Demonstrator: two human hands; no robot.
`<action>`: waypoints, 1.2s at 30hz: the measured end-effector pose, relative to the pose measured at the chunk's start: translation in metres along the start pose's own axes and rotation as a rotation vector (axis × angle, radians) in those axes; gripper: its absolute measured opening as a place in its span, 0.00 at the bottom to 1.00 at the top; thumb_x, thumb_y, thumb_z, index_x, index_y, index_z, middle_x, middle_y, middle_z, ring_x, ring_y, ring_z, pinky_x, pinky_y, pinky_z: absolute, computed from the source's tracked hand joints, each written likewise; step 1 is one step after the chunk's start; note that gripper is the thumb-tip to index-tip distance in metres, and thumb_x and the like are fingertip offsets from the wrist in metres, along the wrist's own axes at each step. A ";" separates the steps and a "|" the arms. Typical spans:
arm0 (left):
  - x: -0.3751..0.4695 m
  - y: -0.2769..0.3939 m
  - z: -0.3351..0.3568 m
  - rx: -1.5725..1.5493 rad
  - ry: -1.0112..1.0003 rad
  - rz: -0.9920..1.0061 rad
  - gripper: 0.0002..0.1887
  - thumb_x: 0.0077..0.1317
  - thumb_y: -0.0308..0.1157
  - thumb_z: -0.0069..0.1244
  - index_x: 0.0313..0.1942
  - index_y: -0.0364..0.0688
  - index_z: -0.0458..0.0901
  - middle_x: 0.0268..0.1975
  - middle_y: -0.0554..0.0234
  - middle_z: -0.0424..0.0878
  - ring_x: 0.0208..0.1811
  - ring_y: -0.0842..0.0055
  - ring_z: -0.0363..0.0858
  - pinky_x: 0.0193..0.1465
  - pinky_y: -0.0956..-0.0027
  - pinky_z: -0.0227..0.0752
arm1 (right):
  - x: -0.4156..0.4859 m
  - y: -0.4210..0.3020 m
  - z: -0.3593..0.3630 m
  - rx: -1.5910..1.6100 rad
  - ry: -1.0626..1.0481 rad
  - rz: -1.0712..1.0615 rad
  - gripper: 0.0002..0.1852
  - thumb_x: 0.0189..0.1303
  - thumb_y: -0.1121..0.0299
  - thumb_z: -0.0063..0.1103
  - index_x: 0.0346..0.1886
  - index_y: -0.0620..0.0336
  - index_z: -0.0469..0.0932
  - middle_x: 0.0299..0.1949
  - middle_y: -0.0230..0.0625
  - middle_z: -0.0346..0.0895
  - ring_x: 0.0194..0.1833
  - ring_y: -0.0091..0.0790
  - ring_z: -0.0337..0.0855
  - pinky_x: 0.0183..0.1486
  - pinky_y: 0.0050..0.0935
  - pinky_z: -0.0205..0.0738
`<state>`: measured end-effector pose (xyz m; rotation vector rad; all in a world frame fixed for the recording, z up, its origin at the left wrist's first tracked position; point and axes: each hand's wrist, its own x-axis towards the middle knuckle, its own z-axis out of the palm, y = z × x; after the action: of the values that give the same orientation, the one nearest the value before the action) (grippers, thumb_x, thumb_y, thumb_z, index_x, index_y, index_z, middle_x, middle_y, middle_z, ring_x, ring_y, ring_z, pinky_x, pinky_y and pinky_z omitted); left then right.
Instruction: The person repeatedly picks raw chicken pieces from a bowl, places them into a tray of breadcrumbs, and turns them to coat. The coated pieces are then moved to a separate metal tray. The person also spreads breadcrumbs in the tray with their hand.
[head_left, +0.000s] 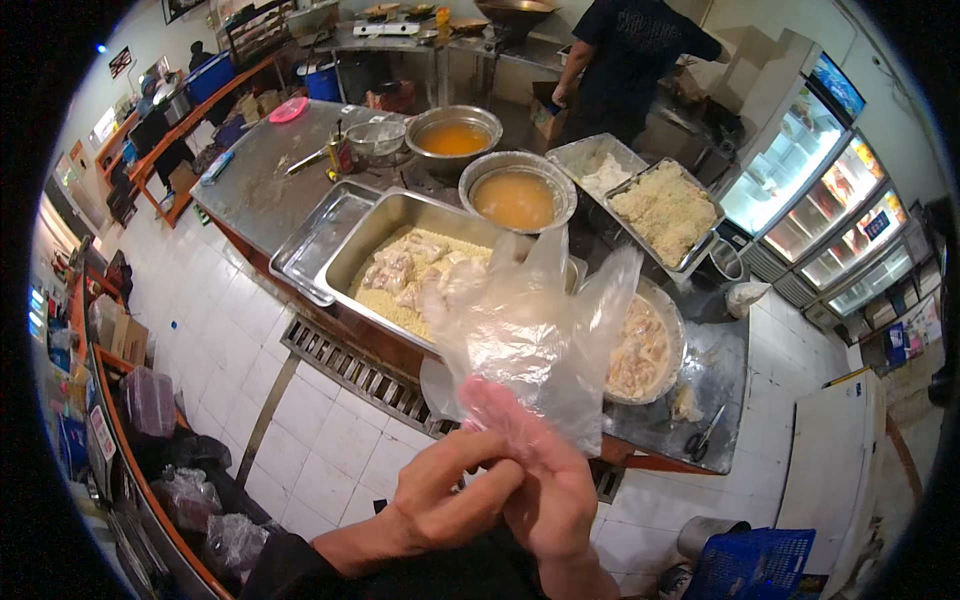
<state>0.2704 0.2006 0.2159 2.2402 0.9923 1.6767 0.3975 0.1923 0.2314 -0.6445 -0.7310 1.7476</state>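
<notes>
A clear disposable plastic glove or bag (525, 330) spreads out in front of me, above the table's near edge. My right hand (551, 487) reaches into it, its pink-looking fingers extended beneath the film. At the base of those fingers, my left hand (450, 487) pinches the plastic between bent fingers and thumb. Beyond the plastic sits a deep steel pan (360, 236) of yellow crumbs (394, 311), with pale, raw-looking meat pieces (397, 268) on top. To the right, a round metal bowl (679, 337) holds wet meat pieces (637, 356); the plastic partly covers both containers.
Two bowls of orange liquid (454, 140) and cloudy tan liquid (514, 199) stand behind. Trays hold white powder (606, 176) and coarse crumbs (664, 210). Scissors (701, 439) lie at the table's right corner. A person (626, 67) stands beyond the table.
</notes>
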 end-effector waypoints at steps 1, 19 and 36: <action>-0.002 0.000 -0.003 0.001 -0.016 -0.041 0.07 0.57 0.18 0.56 0.37 0.33 0.82 0.43 0.50 0.81 0.33 0.67 0.83 0.32 0.70 0.79 | 0.012 0.001 0.001 -0.006 0.020 -0.045 0.29 0.73 0.72 0.41 0.74 0.78 0.56 0.75 0.57 0.57 0.76 0.49 0.58 0.79 0.42 0.50; 0.025 -0.057 -0.022 0.213 -0.042 -0.217 0.13 0.57 0.18 0.56 0.44 0.34 0.79 0.45 0.50 0.79 0.46 0.55 0.80 0.48 0.57 0.76 | 0.149 0.026 0.005 0.519 -0.437 -0.146 0.44 0.67 0.27 0.35 0.81 0.35 0.44 0.82 0.39 0.39 0.80 0.51 0.39 0.78 0.65 0.37; 0.043 -0.098 0.035 0.043 0.014 -0.068 0.09 0.59 0.28 0.57 0.37 0.38 0.75 0.39 0.54 0.76 0.40 0.59 0.75 0.45 0.57 0.72 | 0.187 -0.011 -0.031 0.406 -0.170 -0.672 0.28 0.78 0.47 0.37 0.79 0.27 0.52 0.81 0.24 0.47 0.74 0.47 0.61 0.76 0.60 0.49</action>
<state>0.2689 0.3099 0.1875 2.1979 1.1051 1.6598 0.3767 0.3796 0.2062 0.0398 -0.5892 1.2668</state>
